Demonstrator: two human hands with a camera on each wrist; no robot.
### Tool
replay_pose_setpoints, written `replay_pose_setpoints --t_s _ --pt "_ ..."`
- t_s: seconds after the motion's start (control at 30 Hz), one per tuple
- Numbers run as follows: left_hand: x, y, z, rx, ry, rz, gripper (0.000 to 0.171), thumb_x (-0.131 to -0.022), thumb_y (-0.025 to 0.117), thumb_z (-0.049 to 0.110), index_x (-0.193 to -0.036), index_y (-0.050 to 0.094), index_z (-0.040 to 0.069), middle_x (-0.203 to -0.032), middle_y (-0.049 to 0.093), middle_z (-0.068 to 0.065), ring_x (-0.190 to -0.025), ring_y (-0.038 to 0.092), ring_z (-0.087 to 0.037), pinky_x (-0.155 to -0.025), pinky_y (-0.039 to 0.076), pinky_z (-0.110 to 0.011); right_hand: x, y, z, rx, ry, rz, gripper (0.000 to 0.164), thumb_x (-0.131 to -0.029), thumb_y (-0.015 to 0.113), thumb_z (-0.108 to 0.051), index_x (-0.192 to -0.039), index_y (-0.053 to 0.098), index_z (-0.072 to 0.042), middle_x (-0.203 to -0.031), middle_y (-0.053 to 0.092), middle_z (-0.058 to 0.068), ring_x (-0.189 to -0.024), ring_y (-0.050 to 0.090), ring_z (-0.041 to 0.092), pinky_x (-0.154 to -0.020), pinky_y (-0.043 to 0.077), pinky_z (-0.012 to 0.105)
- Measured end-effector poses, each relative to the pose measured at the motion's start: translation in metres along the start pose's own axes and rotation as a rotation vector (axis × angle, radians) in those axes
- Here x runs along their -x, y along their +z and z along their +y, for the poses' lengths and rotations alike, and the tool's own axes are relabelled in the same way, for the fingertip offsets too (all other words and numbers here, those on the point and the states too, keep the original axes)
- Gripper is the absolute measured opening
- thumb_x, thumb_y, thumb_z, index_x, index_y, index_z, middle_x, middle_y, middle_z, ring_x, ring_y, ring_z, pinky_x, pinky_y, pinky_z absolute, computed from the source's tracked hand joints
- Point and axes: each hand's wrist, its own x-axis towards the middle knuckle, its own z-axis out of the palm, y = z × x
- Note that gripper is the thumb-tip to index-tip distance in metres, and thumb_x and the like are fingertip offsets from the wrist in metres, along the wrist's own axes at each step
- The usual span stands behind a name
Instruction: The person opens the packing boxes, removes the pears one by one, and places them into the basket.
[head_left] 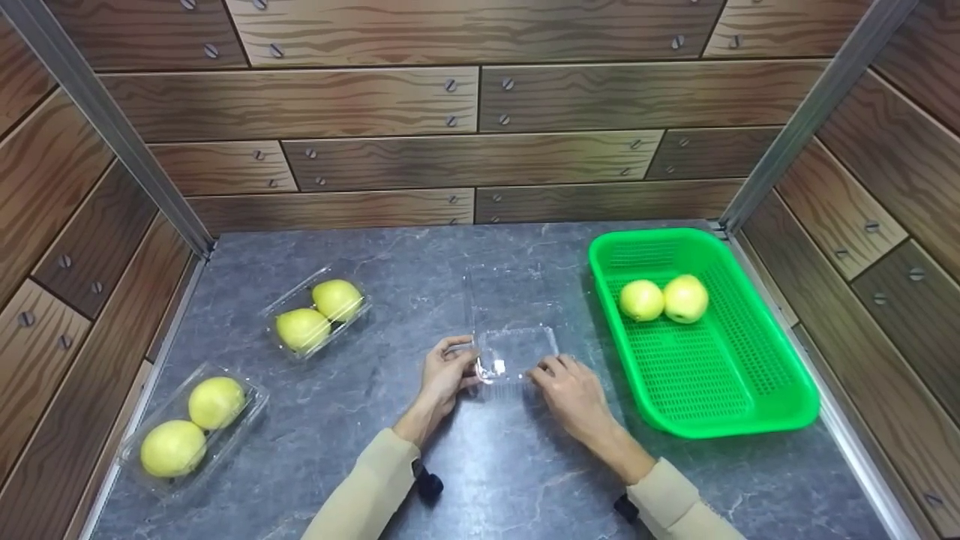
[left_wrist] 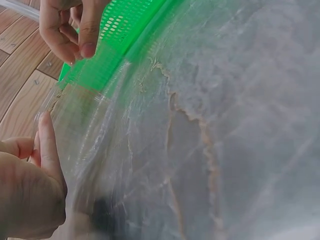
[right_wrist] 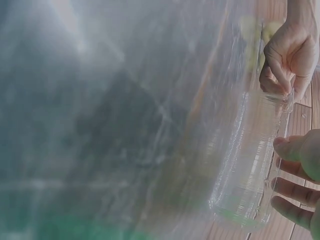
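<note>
An empty clear plastic clamshell box (head_left: 517,352) stands raised open in the middle of the table, its lid (head_left: 510,289) spread out toward the back. My left hand (head_left: 448,371) pinches the box's left side near the front corner, thumb and fingers at the rim. At the front right corner, my right hand (head_left: 574,390) holds the rim with its fingertips. From the right wrist view, the right thumb (right_wrist: 287,148) and fingers reach the edge of the box (right_wrist: 250,165), with the left hand (right_wrist: 292,55) at its far end.
To the right stands a green plastic basket (head_left: 757,360) with two yellow-green apples (head_left: 664,299) inside. On the left lie two clear boxes, a back one (head_left: 364,306) and a front one (head_left: 251,409), each holding two yellow fruits. Wood-patterned walls (head_left: 375,161) enclose the table.
</note>
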Motion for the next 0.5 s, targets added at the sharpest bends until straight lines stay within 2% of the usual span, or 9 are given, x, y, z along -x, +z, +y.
replay_pose_setpoints --t_s 0.2,0.5 --pt "-0.01 0.009 0.003 -0.024 0.01 -0.006 0.04 -0.094 0.067 -0.003 -0.133 0.057 -0.008 -0.087 0.068 -0.002 -0.065 0.065 -0.008 -0.056 0.063 -0.022 -0.003 0.004 0.008 0.021 0.04 0.009 0.008 -0.086 0.08 -0.015 -0.093 0.081 -0.016 -0.087 0.074 0.0 -0.077 0.068 0.021 -0.06 0.059 0.031" --pt "-0.026 0.02 0.007 -0.032 0.01 -0.009 0.041 -0.096 0.068 0.0 -0.135 0.057 -0.008 -0.082 0.065 0.003 -0.064 0.063 -0.008 -0.056 0.063 -0.022 -0.009 0.01 0.017 0.019 0.153 0.011 0.013 -0.084 0.082 -0.008 -0.093 0.081 -0.016 -0.091 0.076 0.003 -0.08 0.07 0.025 -0.062 0.062 0.036"
